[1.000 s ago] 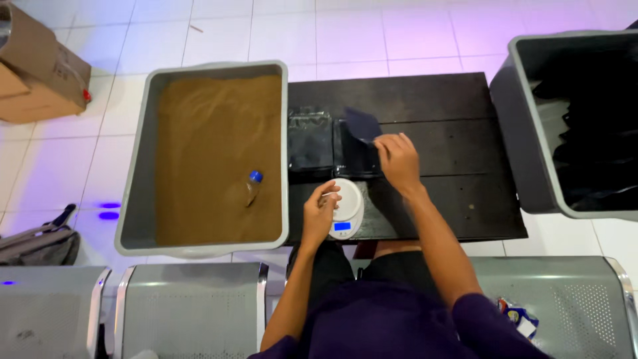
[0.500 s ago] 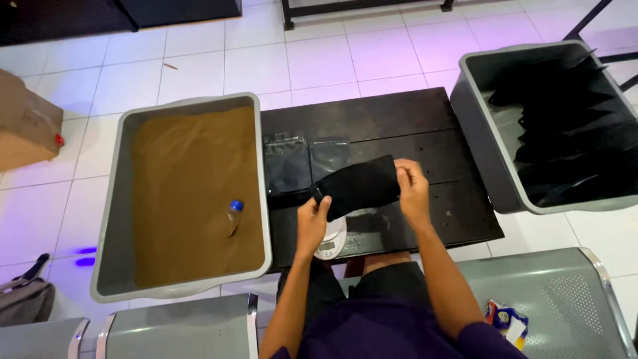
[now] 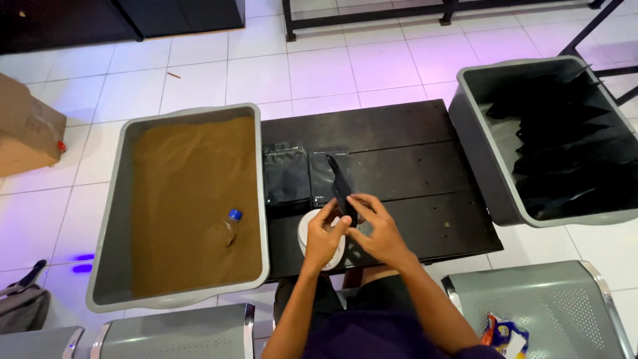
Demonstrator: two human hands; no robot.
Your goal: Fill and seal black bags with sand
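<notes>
**Two hands hold a black pouch over the little scale**

The person sits at a low dark table (image 3: 399,133). Both hands are up in front of them, and both grip one black pouch (image 3: 341,188). The left hand (image 3: 323,237) pinches the pouch near its lower edge. The right hand (image 3: 377,229) holds it from the other side, fingers curled around it. The pouch stands on its edge, tilted, just above a small round white scale (image 3: 307,233) that sits at the near side of the table.

Two more flat black pouches (image 3: 287,174) lie on the table just behind the hands. To the left stands a big grey bin (image 3: 109,219) full of brown powder (image 3: 186,199). A small bottle with a blue cap (image 3: 231,225) lies half sunk in the powder. To the right stands another grey bin (image 3: 478,153) with many black pouches (image 3: 571,153) piled inside.

It looks like the step in hand is getting the pouch open, ready to be filled. The mouth of the pouch cannot be seen clearly, so it is hard to tell if it is open yet. The next move likely calls for pulling the top apart with the fingers and keeping the pouch upright over the scale.
</notes>
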